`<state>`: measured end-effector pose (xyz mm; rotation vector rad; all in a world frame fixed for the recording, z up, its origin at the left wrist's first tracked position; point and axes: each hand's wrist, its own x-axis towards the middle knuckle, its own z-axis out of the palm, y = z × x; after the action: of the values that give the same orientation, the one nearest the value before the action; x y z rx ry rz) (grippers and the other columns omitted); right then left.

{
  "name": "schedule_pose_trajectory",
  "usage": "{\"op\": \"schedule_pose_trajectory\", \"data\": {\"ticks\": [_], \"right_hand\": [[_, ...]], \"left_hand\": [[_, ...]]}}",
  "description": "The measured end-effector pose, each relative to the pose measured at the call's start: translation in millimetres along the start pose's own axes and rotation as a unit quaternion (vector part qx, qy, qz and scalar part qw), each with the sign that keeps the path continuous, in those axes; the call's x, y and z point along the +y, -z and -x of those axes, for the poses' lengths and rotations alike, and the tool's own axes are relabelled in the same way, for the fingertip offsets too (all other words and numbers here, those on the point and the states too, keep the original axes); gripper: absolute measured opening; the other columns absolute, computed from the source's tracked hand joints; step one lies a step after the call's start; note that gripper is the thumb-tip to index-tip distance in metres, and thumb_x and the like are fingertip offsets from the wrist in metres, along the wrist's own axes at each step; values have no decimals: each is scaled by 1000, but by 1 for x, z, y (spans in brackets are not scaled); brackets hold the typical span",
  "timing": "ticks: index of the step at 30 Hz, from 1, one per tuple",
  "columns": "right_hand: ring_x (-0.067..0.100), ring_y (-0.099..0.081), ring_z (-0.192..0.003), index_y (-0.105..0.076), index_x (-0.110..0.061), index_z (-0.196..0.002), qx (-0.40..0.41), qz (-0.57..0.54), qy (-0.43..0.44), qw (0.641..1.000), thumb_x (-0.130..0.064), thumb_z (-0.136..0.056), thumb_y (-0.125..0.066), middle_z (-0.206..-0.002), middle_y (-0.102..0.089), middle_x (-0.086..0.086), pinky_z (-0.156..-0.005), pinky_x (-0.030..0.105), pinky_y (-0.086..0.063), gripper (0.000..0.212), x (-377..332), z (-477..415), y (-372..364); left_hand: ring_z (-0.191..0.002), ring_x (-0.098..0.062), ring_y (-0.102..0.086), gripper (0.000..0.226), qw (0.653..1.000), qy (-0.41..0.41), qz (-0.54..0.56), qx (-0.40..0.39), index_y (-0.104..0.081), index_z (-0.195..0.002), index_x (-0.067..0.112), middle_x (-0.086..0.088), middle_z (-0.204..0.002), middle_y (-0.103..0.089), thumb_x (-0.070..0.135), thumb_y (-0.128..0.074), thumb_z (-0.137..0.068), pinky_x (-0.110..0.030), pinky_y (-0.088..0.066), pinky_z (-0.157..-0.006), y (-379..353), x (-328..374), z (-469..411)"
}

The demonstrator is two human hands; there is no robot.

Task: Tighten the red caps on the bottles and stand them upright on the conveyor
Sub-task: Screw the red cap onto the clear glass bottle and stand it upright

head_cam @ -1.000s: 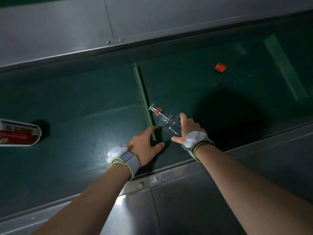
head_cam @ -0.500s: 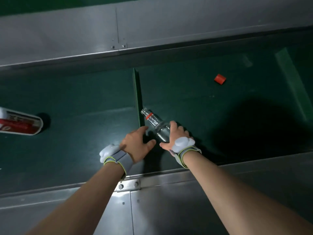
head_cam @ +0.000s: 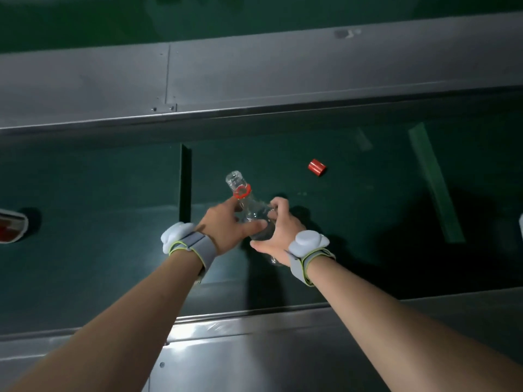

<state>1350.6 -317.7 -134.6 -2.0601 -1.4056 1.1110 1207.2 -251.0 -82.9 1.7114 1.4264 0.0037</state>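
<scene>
A clear glass bottle with an open mouth and a red ring on its neck is tilted up off the dark green conveyor belt. My left hand wraps its upper body just under the neck. My right hand grips the lower body from the right, hiding the base. The bottle has no cap on it. A loose red cap lies on its side on the belt, to the upper right of the bottle and apart from both hands.
A labelled red-and-white bottle lies at the left edge of the belt. A raised green cleat crosses the belt just left of the hands, another cleat at right. Metal side rails border the belt far and near.
The bottle lay on the belt under my right hand; now both hands hold it and it is lifted, neck tilted up. My left hand came off the cleat onto the bottle.
</scene>
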Motion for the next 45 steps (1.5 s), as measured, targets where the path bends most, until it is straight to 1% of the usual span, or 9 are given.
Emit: {"op": "schedule_pose_trajectory", "data": {"ticks": [5, 12, 18, 23, 29, 33, 36, 40, 45], "right_hand": [[26, -63, -75, -20, -33, -116, -4, 62, 3, 998, -53, -60, -78, -103, -56, -11, -64, 33, -48, 82, -1, -11, 24], [31, -67, -88, -13, -37, -126, -40, 150, 36, 987, -27, -87, -60, -123, -64, -1, -73, 44, -55, 62, 10, -31, 45], [35, -62, -91, -35, -35, -128, 8, 269, 7, 963, -21, -92, -45, -120, -62, 2, -72, 41, -51, 39, 31, -70, 79], [32, -42, -117, -38, -34, -138, 42, 331, 5, 943, -12, -87, -52, -140, -38, 6, -82, 40, -46, 57, 52, -102, 97], [41, -26, -132, -14, -45, -145, -100, 349, -95, 927, -5, -80, -59, -156, -4, 11, -94, 49, -43, 89, 67, -142, 99], [38, -40, -117, -34, -33, -138, -90, 379, -87, 917, -19, -77, -66, -134, -36, 13, -86, 46, -45, 70, 72, -142, 92], [35, -46, -105, -44, -26, -120, -91, 376, -94, 917, -17, -66, -75, -119, -42, 11, -75, 43, -49, 62, 80, -126, 84], [30, -56, -86, -46, -25, -112, -88, 293, -103, 946, -19, -83, -62, -115, -52, 9, -70, 37, -49, 34, 85, -99, 85], [29, -61, -96, -48, -26, -129, 35, 190, -54, 980, -29, -87, -62, -116, -62, 6, -80, 38, -52, 44, 57, -54, 94]], "left_hand": [[-81, 0, -62, 27, 998, -40, 40, 21, -62, -92, 42, 20, -87, -65, 49, -75, -69, -11, -40, -69, 4, 18, -17], [-95, -17, -64, 37, 993, -96, -16, 70, -67, -106, 32, 4, -102, -71, 42, -76, -71, -34, -51, -84, 1, 19, -31], [-91, -17, -65, 39, 984, -145, 3, 106, -64, -100, 34, 6, -99, -70, 50, -73, -66, -36, -53, -80, -8, 10, -39], [-88, -11, -64, 39, 984, -153, 49, 80, -61, -98, 33, 11, -93, -70, 51, -72, -65, -34, -51, -81, -9, 3, -42], [-90, -13, -63, 38, 986, -146, 67, 45, -61, -99, 29, 8, -92, -69, 46, -77, -69, -35, -49, -82, -10, -2, -45], [-95, -13, -62, 41, 984, -152, 87, 39, -62, -105, 26, 7, -97, -69, 41, -79, -71, -32, -48, -86, -11, -2, -45], [-95, -12, -62, 42, 982, -156, 92, 46, -62, -106, 24, 7, -98, -69, 40, -79, -71, -29, -47, -85, -14, -5, -43], [-97, -13, -61, 45, 982, -161, 86, 44, -61, -109, 21, 5, -101, -68, 39, -78, -72, -26, -46, -86, -17, -6, -42], [-100, -7, -56, 48, 981, -169, 76, 59, -60, -119, 24, 5, -111, -66, 35, -76, -75, 1, -31, -82, -21, -2, -39]]}}
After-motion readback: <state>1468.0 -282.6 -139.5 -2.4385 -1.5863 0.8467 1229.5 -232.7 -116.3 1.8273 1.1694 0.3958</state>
